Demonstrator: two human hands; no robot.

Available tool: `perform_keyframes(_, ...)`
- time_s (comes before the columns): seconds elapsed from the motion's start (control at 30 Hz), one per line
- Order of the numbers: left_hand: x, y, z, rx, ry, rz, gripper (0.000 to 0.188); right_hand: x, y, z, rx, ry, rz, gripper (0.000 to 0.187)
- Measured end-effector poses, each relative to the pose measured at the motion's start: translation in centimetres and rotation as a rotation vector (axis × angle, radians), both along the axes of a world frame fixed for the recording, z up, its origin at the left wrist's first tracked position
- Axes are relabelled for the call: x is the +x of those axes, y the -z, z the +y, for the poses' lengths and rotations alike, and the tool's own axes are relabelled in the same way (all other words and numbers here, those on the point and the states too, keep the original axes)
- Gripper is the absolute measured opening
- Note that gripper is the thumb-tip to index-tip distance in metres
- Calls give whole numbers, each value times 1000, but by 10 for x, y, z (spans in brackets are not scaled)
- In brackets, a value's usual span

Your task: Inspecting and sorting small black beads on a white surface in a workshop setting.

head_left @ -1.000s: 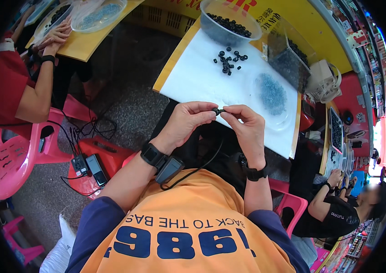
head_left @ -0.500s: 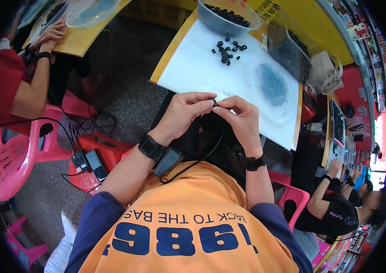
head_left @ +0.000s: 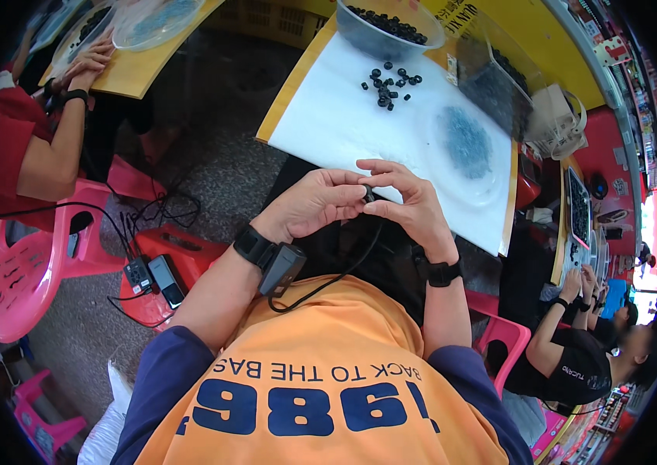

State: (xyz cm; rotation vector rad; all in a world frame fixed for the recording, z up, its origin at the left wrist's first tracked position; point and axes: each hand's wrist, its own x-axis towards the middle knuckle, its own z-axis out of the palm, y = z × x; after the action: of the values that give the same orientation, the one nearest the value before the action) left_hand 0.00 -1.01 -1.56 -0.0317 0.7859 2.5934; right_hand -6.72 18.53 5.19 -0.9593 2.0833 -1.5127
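Just in front of the table's near edge, my left hand [head_left: 314, 203] pinches a small black cylindrical part [head_left: 369, 195] between thumb and fingertips. My right hand [head_left: 412, 208] closes on the same part from the other side, its thumb below and a finger above, with another finger lifted and stretched out. Fingers cover much of the part. Beyond my hands, a loose cluster of similar small black parts [head_left: 384, 94] lies on the white table sheet [head_left: 321, 108]. To its right, a shallow clear dish [head_left: 491, 190] holds a heap of thin bluish pieces [head_left: 466, 143].
A clear bowl of black parts [head_left: 386, 48] and a clear bin [head_left: 491, 93] stand at the table's far side. Pink chairs [head_left: 18, 271] and a red stool with devices and cables [head_left: 159, 310] are at left. Co-workers sit on both sides [head_left: 65, 147], [head_left: 569, 356].
My right hand has shifted its grip on the black part, raising and extending an upper finger. My left hand has turned slightly, its fingers more curled. The loose cluster stays put.
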Motion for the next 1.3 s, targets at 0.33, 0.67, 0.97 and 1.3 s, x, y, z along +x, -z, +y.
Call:
perform_keyframes(0.33, 1, 7, -2, -8, 55, 73, 19, 7, -7, -4, -32, -4, 62, 23)
perform_keyframes(0.67, 3, 4, 7, -76, -54, 23, 17, 10, 9, -4, -49, 118, 118, 22)
perform_keyframes(0.97, 1, 3, 9, 38, -25, -17, 19, 0, 7, -3, -32, 59, 113, 31)
perform_keyframes(1.3, -4, -2, 6, 74, -168, -53, 19, -22, -1, -7, -9, -9, 144, 31)
